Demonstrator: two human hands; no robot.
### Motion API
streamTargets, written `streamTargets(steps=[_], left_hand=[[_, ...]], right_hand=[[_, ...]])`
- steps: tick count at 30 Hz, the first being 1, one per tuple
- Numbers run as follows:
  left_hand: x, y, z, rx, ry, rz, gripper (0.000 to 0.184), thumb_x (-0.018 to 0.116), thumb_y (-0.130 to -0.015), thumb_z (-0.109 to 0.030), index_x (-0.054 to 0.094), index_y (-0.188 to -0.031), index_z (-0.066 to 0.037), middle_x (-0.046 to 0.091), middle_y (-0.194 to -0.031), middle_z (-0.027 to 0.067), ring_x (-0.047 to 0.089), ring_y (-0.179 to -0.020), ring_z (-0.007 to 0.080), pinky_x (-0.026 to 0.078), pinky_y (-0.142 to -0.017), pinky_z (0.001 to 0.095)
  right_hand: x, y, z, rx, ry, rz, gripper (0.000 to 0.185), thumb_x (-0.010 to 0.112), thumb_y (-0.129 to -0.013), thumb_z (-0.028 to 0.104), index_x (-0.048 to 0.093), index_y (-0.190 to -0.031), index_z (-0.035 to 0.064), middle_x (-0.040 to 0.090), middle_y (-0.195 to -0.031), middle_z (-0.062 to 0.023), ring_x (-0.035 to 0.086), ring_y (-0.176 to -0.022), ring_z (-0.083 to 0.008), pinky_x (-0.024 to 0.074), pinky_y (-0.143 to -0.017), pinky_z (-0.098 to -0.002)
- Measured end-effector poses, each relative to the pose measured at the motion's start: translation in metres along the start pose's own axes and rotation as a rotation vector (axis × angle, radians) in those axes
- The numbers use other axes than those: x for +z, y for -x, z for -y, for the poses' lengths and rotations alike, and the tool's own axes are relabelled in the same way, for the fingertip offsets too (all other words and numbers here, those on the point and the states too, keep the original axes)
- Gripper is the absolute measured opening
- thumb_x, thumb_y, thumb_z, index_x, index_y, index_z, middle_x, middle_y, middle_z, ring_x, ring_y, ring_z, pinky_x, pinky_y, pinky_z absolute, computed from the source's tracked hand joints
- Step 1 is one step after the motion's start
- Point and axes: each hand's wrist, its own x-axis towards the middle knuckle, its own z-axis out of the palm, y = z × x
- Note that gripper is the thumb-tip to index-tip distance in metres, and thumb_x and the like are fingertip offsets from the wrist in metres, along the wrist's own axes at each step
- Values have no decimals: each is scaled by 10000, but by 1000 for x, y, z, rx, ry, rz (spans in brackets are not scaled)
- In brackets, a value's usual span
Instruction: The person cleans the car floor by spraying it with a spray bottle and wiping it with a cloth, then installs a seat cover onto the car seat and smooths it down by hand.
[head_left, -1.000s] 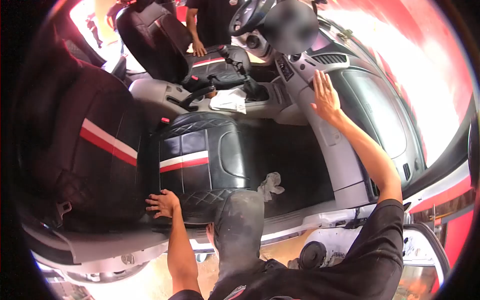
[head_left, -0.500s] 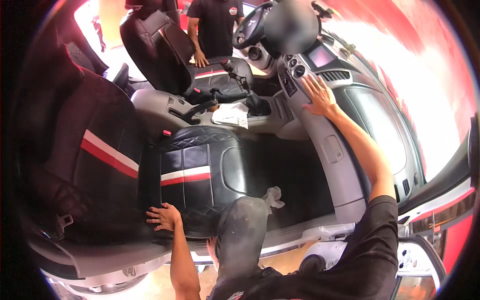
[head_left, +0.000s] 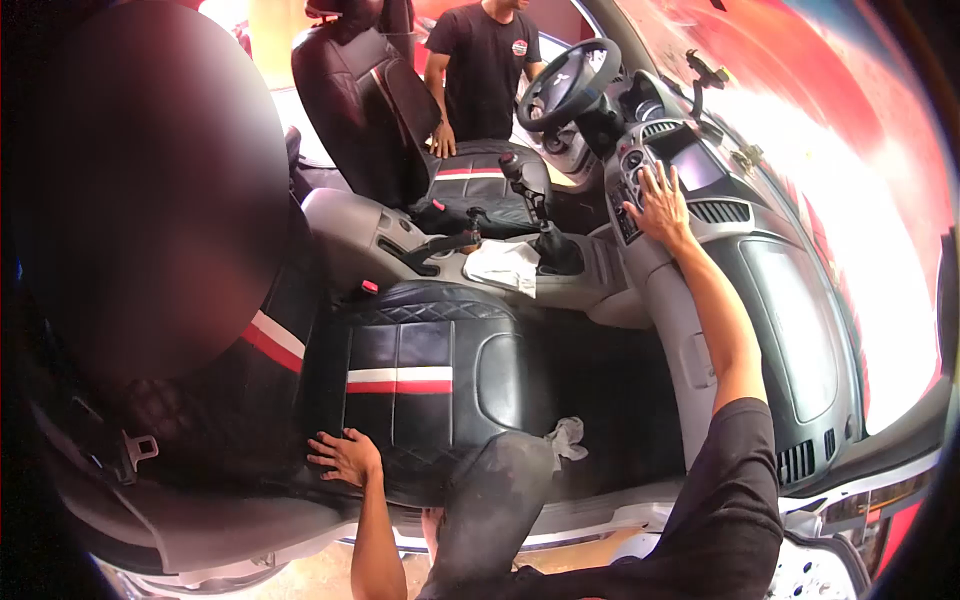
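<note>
Head view: the console (head_left: pixel 338 215) bore one white cloth (head_left: pixel 502 268); a second cloth (head_left: pixel 568 440) lay by our knee (head_left: pixel 505 480). Our left hand (head_left: pixel 348 458) rested splayed on the nearer of two seats (head_left: pixel 410 345); our right hand (head_left: pixel 660 210), also splayed, met the dashboard (head_left: pixel 790 330). A blur hid much of the nearer backrest (head_left: pixel 276 342); a co-worker (head_left: pixel 482 70) was cut off at the head.

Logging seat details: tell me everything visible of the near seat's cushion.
The cushion is black and leather-like, with stitched seams and diamond quilting along its near and far sides. A white and red stripe runs along its middle, toward a smooth, rounded front panel. It lies beside the centre console, the backrest rising behind. The left hand appears to rest, fingers spread, on its near rear corner. A knee hides part of its near front edge; whether it touches is unclear.
</note>
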Motion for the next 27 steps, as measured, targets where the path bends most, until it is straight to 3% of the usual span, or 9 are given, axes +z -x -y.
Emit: streamTargets(steps=[9, 15, 19, 22, 25, 26, 27], left_hand=[[-1, -1, 1, 8, 23, 0, 649, 500, -985, -374, 352, -1537, -65, 248, -1647, 164, 178, -1525, 435, 262, -1123, 715], [2, -1, 5, 26, 55, -1, 652, 528, -978, -369, 354, -1534, -77, 249, -1645, 179, 181, -1520, 453, 267, -1112, 725], [-3, -2, 6, 25, 71, 1, 652, 530, -972, -373, 365, -1529, -78, 252, -1645, 182, 192, -1515, 460, 265, -1110, 729], [5, -3, 7, 28, 76, -13, 651, 521, -964, -376, 374, -1525, -80, 251, -1648, 181, 186, -1517, 461, 259, -1107, 738], [-3, -1, 5, 19, 62, 14, 658, 522, -956, -376, 374, -1525, -80, 249, -1648, 184, 184, -1517, 462, 255, -1108, 739], [-5, -1, 4, 20, 63, 17, 665, 515, -952, -380, 370, -1525, -73, 246, -1648, 189, 181, -1517, 463, 249, -1110, 739], [-5, -2, 5, 20, 72, 23, 666, 507, -957, -381, 359, -1529, -74, 236, -1650, 191, 169, -1518, 463, 234, -1110, 746]], right_hand=[[0, -8, 9, 7, 69, -30, 819, 481, -972, 598, 395, -1511, -13, 353, -1598, -193, 208, -1535, -326, 72, -1257, -554], [4, 52, 18, -23, 137, -22, 895, 577, -926, 565, 321, -1548, -25, 247, -1641, -207, 184, -1539, -346, 113, -1262, -517], [-17, 100, 21, -71, 251, 54, 961, 611, -904, 538, 234, -1573, -39, 149, -1679, -172, 110, -1559, -325, 77, -1274, -479], [-52, 137, 12, -238, 327, -40, 726, 605, -924, 503, 512, -1451, 12, 383, -1583, -211, 233, -1536, -317, 213, -1252, -441], [-102, 146, -3, -183, -376, 415, 445, 593, -950, 456, 752, -1134, 84, 665, -1273, -220, 545, -1334, -329, 451, -1097, -442], [-146, 150, 1, -7, -456, 421, 382, 580, -971, 410, 792, -889, 103, 739, -971, -193, 703, -1016, -361, 565, -877, -471], [-119, 157, -15, -52, -477, 176, 358, 576, -976, 381, 778, -943, 87, 739, -966, -174, 712, -890, -370, 568, -817, -468]])
